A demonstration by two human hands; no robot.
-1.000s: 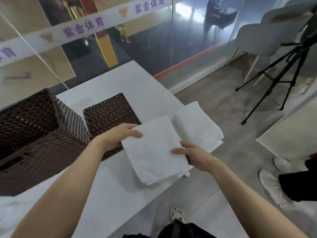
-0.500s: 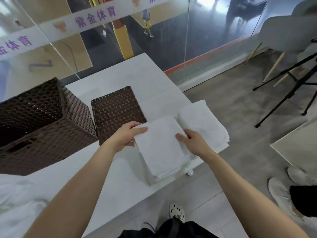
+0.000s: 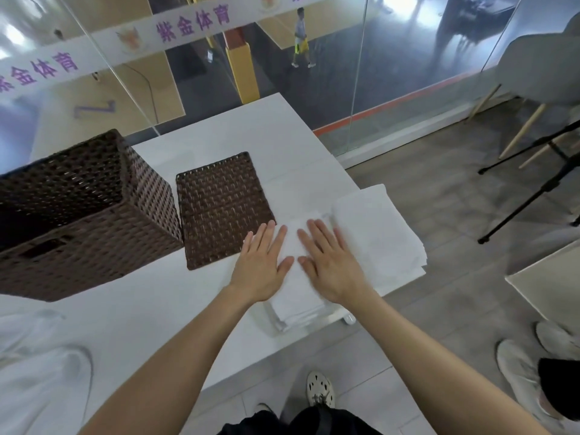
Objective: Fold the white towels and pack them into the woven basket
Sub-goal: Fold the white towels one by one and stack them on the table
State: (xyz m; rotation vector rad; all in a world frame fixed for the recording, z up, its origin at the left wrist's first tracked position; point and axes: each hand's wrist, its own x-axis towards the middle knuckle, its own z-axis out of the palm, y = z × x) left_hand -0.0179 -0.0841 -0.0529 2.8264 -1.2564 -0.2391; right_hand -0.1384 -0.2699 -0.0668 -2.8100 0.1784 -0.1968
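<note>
Head view, looking down on the white bench (image 3: 219,133).

Both hands lie flat on one folded towel (image 3: 295,243) near the bench's front right edge.
- Left hand (image 3: 262,265): palm down, fingers straight and slightly spread, pressing the towel's left half. Fingertips sit just beside the near corner of a flat woven panel (image 3: 222,208).
- Right hand (image 3: 332,266): palm down, fingers straight and fanned a little wider, pressing the right half.
- The thumbs point toward each other, with a strip of towel showing between them. Neither hand pinches or curls round the cloth.

The folded towel shows several stacked layers at its near edge, which sits at the bench's rim. Just to its right lies a second towel stack (image 3: 379,233), flat, with its right side reaching past the bench edge. I cannot tell whether the two touch.

The woven basket (image 3: 94,215) is dark brown and upright at the left of the bench, well apart from the towels. Its inside is too dark for me to read. The woven panel lies flat between basket and towels, just beside the basket's wall.

Rumpled white cloth (image 3: 40,356) lies at lower left. A glass wall (image 3: 314,89) stands behind the bench. A grey chair (image 3: 546,67) and a black tripod (image 3: 533,189) are on the floor at right.
</note>
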